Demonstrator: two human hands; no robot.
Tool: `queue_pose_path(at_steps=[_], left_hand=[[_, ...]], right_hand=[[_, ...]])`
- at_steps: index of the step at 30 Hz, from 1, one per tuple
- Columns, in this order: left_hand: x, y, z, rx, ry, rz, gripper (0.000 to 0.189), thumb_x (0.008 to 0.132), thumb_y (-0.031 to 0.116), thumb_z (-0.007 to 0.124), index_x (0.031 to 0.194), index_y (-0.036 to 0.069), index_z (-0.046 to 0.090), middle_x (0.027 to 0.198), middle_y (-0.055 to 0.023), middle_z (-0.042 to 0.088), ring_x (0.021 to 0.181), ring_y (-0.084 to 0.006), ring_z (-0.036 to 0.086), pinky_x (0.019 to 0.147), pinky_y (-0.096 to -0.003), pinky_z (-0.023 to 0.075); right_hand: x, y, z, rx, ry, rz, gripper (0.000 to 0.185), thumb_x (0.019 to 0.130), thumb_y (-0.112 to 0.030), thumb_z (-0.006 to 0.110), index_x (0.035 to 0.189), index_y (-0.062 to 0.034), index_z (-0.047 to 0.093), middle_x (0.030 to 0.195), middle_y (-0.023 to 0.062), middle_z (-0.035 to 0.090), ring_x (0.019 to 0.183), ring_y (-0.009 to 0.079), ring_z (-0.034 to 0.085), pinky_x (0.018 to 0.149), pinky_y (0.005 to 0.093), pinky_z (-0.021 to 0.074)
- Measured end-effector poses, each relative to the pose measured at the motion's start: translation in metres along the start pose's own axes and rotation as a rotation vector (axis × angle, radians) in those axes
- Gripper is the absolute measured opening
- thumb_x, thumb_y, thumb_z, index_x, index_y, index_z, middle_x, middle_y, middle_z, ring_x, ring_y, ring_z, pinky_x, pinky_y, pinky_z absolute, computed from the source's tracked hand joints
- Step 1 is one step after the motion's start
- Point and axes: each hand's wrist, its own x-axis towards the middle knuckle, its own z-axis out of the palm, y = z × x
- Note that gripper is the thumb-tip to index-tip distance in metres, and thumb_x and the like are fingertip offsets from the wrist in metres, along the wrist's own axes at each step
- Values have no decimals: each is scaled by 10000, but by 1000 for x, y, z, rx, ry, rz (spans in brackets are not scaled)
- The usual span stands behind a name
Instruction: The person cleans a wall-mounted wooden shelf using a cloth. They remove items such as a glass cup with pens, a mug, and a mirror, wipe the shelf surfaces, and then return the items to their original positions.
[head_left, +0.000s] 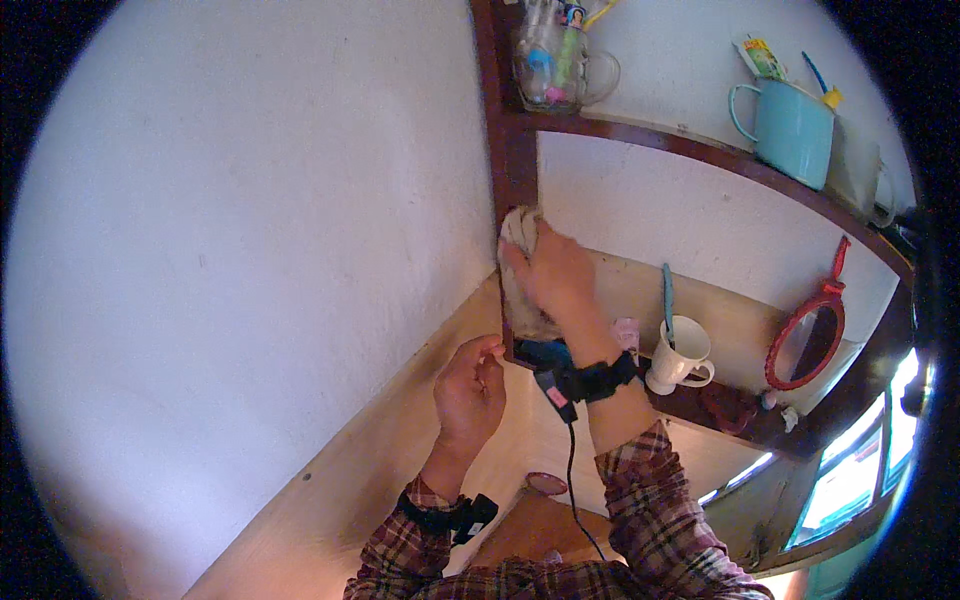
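Observation:
My right hand (562, 277) grips a crumpled beige cloth (525, 300) and presses it against the dark wooden side post (516, 176) of a wall shelf. Below and to the left, my left hand (471, 386) is raised beside the shelf's lower left corner, its fingers loosely curled; whether it touches the edge cannot be told. Both wrists wear black straps with small devices, and a cable hangs from the right one. To the right of my right wrist stands a white mug (679, 352) holding a blue-green handled item.
A red-framed oval mirror (806, 341) hangs at the right. On the upper shelf (667, 139) stand a glass mug (555, 71) with several items, a light blue enamel mug (795, 131) and another mug (855, 165). A plain wall (255, 202) borders the left side.

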Motion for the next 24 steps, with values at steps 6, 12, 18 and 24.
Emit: queue_pose_path(at_steps=[6,12,18,24], left_hand=[[-5,-5,6,-13,-59,-47,247,826,-48,549,1056,18,614,902,-121,686,719,-167,649,604,-263,505],[-9,-9,8,-33,-121,-47,262,833,-41,548,1082,10,608,934,-116,692,710,-146,641,606,-257,503],[-7,-10,10,-161,-96,-59,240,872,-23,524,1100,1,593,907,-115,691,713,-105,614,607,-241,493],[-5,-9,9,-149,-94,-76,236,898,-10,522,1128,2,569,906,-89,662,705,-84,581,581,-221,477]], right_hand=[[-42,37,54,-20,-159,118,611,831,-468,607,1190,22,544,996,257,651,932,414,631,811,493,512],[-66,59,85,10,-360,244,604,828,-478,598,1170,17,548,1024,258,646,931,402,639,784,490,524],[-73,68,79,132,-336,169,637,815,-410,650,1251,36,521,1144,275,606,1066,426,584,923,448,470],[-103,84,32,608,-381,90,491,873,-351,630,1216,-10,549,1100,182,654,995,348,634,862,424,509]])
